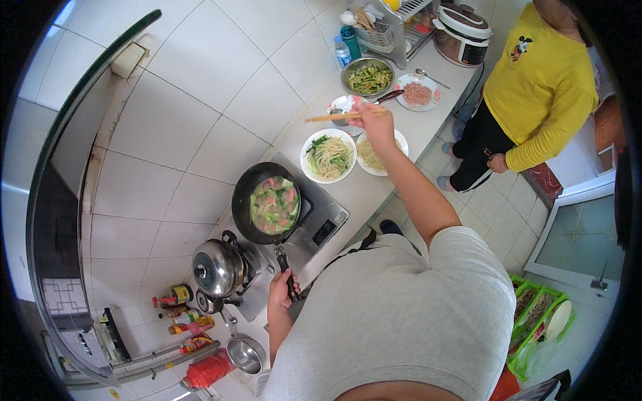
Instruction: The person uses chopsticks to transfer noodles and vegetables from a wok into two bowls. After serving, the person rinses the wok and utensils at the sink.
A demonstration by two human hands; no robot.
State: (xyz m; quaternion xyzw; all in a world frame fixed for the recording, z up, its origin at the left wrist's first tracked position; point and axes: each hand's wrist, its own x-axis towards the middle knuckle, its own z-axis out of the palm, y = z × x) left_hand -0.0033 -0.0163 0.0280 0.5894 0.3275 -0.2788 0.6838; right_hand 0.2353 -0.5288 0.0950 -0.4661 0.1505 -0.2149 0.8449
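Note:
My left hand (284, 289) grips the black handle (286, 268) of a dark wok (242, 200) on the stove. Inside the wok is a soup (273, 205) with green leaves, pale noodles and pink sausage-like pieces. Wooden chopsticks (326, 118) are in my right hand (375, 125), pointing left above the counter. Below them, a metal ladle (339, 116) with a brown handle rests on a floral plate (346, 102). A white bowl of noodles and greens (329, 155) stands beside a second bowl of plain noodles (370, 155), partly hidden by my right forearm.
A lidded steel pot (215, 268) occupies the other burner. Beyond my right hand are a steel bowl of chopped vegetables (370, 77), a plate of pink slices (419, 94), and an electric cooker (461, 37). Another person in a yellow top (541, 85) stands near the counter's end. A range hood (55, 165) overhangs the left.

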